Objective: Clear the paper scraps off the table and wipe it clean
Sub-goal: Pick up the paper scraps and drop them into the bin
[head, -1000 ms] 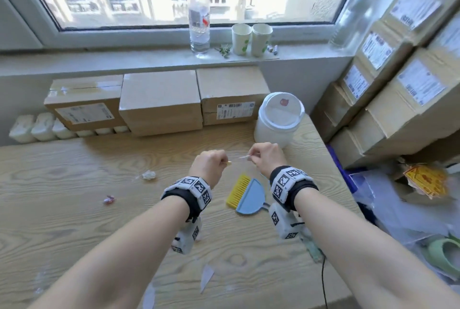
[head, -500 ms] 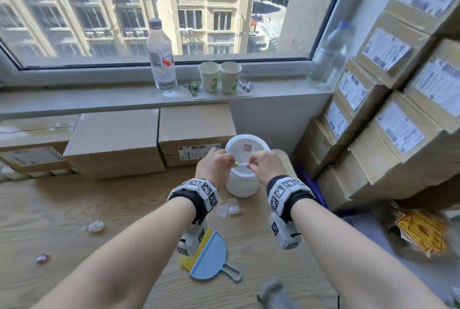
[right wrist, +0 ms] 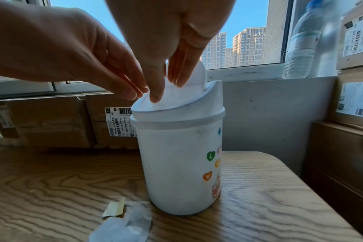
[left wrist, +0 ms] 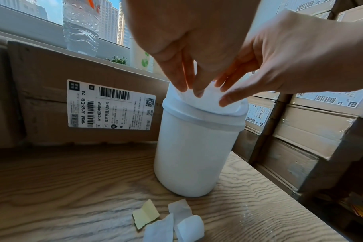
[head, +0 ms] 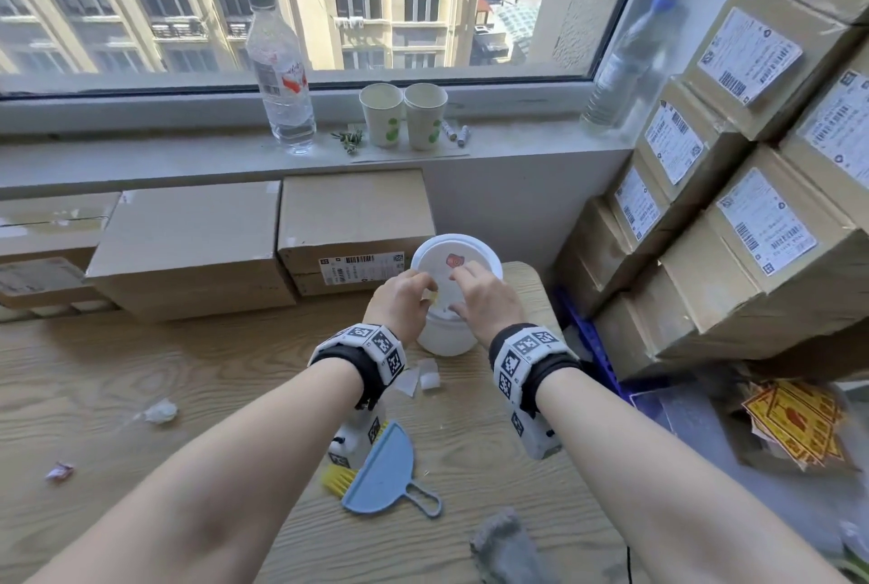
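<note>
A small white swing-lid bin stands at the far right of the wooden table. Both hands are over its lid. My right hand presses the lid's near side down with straight fingers, so the lid tilts. My left hand is beside it, with a small yellowish scrap at its fingertips. White and yellow paper scraps lie in front of the bin. Further left are a crumpled white scrap and a pink wrapper.
A blue dustpan with a yellow brush lies under my left forearm, and a grey cloth is near the front edge. Cardboard boxes line the back and stack up on the right. A bottle and paper cups stand on the sill.
Both hands carried a small scrap forward from above the dustpan to the bin. The right hand let go of it and now presses the lid down.
</note>
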`<state>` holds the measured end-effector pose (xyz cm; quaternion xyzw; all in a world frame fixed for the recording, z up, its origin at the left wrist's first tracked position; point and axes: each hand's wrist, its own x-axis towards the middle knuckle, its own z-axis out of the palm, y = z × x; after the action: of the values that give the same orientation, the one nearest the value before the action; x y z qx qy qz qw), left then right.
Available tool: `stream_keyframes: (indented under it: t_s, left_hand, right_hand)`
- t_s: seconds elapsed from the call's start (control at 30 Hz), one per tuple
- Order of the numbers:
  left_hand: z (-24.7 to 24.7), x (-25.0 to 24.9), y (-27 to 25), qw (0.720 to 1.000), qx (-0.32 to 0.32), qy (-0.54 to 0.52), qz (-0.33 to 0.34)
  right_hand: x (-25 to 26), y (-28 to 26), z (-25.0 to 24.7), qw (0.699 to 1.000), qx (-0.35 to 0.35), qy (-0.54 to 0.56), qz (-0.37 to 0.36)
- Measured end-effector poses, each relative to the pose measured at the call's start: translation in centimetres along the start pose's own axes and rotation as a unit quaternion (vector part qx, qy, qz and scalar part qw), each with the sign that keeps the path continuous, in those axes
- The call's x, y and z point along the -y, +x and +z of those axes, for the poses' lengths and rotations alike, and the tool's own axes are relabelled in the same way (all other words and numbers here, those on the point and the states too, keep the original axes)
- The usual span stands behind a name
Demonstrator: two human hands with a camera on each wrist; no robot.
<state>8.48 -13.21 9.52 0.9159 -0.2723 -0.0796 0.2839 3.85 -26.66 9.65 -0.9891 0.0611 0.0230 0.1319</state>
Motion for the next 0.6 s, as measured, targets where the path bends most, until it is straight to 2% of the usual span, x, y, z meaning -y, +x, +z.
stream_keyframes:
  t_s: [0.27,0.5,0.6]
  left_hand:
    - [-1.3,1.6,-2.5,1.000,0.002,0.012,-0.007]
    - [-4.9,8.3,-9.6,0.994,0.016,0.101,-0.041]
    - [-6.1,12.0,-13.3,0.988,0.026,0.130,-0.081]
  right_hand:
    - [1.8,-1.3,-0.6,1.000,-0.014,-0.015,-0.014]
    - [9.1,-1.9,2.5,0.997,0.026,0.010,-0.067]
    - [13.0,-2.3,5.2,0.995,0.060,0.004,-0.083]
